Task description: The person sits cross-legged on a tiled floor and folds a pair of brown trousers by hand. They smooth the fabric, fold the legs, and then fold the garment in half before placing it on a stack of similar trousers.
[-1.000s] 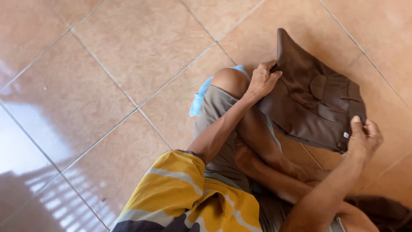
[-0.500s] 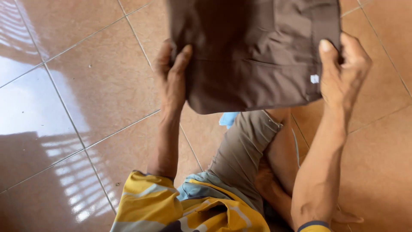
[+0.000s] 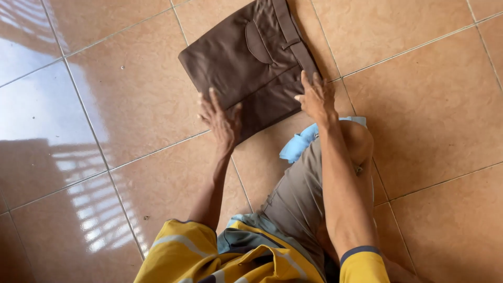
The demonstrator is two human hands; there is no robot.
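The folded brown trousers [image 3: 246, 68] lay flat on the tiled floor [image 3: 419, 105] directly ahead of the seated person, evidently set there so the fold could be pressed against a hard surface. Its long axis ran diagonally, from the near edge under the hands up and away to the waistband end, which pointed toward the top of the view; a pocket flap and belt loop faced upward. The left hand [image 3: 222, 121] rested palm-down with spread fingers on the near left corner, pressing, not clasping. The right hand [image 3: 316, 98] lay likewise flat on the near right edge, fingers extended, gripping nothing. Just behind the right wrist, a light blue cloth [image 3: 299, 144] showed beside the raised knee [image 3: 359, 139].
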